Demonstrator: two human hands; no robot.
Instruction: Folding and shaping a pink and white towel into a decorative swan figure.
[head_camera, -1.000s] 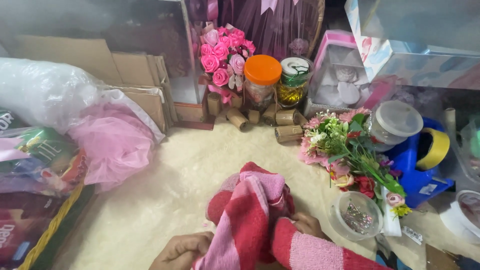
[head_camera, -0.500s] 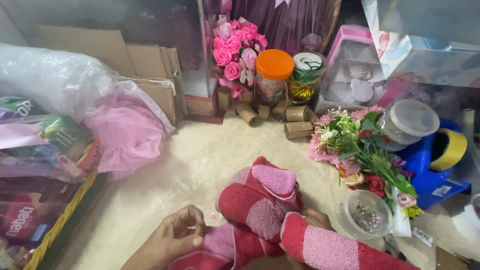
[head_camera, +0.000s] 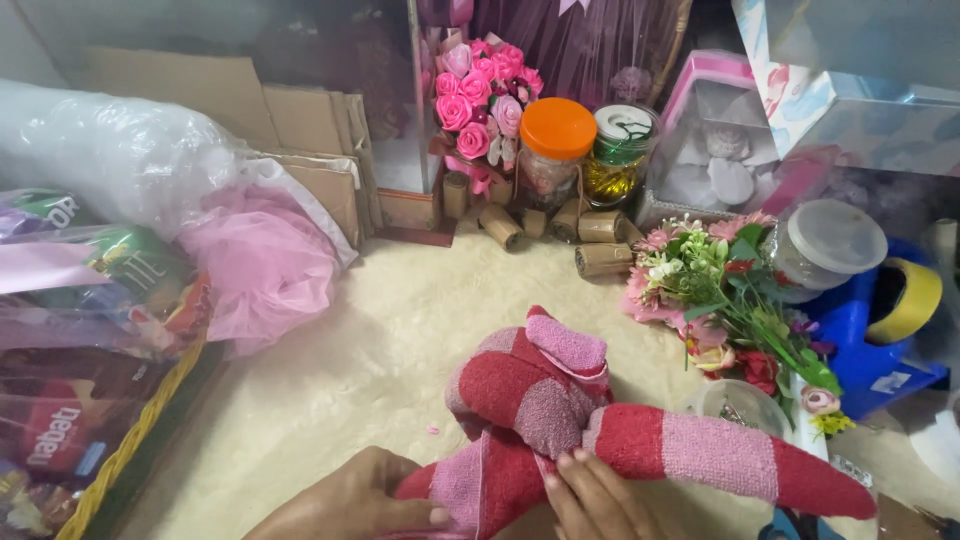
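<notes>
Two hands work on a red and pink striped towel (head_camera: 560, 400) at the bottom edge of the view. The left hand (head_camera: 350, 500) lies on the low left end of the towel, fingers curled and thumb pressed onto the pink stripe, so it pins the cloth down. The right hand (head_camera: 595, 495) touches the middle of the towel with its fingertips (head_camera: 565, 465), just where the rolled parts meet; whether it pinches the cloth or only presses on it, I cannot tell. The towel is rolled and folded into thick tubes: one long tube goes out to the right, and a knot-like bundle stands up in the centre. It rests on a cream mat (head_camera: 350, 360).

Just right of the towel is a small clear cup (head_camera: 740, 405), and behind that a bunch of flowers (head_camera: 720, 285). Farther back stand a jar with an orange lid (head_camera: 555, 150), a jar with a white lid (head_camera: 620, 155), a pink rose bouquet (head_camera: 480, 95) and some short cardboard rolls (head_camera: 600, 255). A yellow tape roll (head_camera: 905, 300) sits at the right. On the left are pink netting (head_camera: 265, 265) and a basket (head_camera: 130, 445) with snack packets.
</notes>
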